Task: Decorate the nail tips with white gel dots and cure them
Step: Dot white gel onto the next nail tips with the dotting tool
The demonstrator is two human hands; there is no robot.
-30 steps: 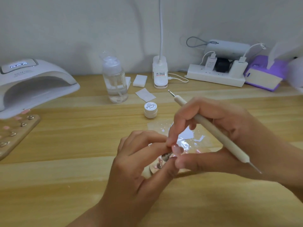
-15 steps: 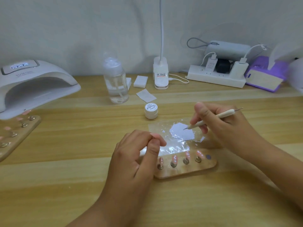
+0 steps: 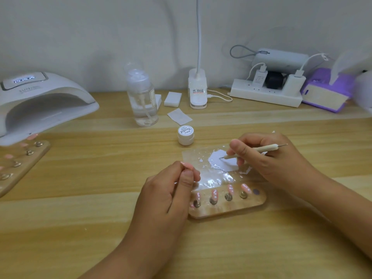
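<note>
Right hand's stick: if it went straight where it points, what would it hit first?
The white gel puddle on the clear sheet; the right hand's dotting tool tip looks nearly on it, depth unclear.

Open room at the near edge; the middle and back of the desk are crowded

The desk (image 3: 80, 228) offers passage along its near edge, either side of the forearms. At the middle, the left hand (image 3: 165, 194), pinching a nail tip (image 3: 185, 164), and the right hand (image 3: 269, 158), gripping a dotting tool (image 3: 263, 149), hem in the palette sheet (image 3: 213, 178) and wooden nail holder (image 3: 227, 208). The gel jar (image 3: 186, 134) stands just behind. A lane runs between the curing lamp (image 3: 40, 101) at the left edge and the pump bottle (image 3: 143, 101). The desk-lamp base (image 3: 197, 91) and power strip (image 3: 265, 95) line the back edge.
</note>
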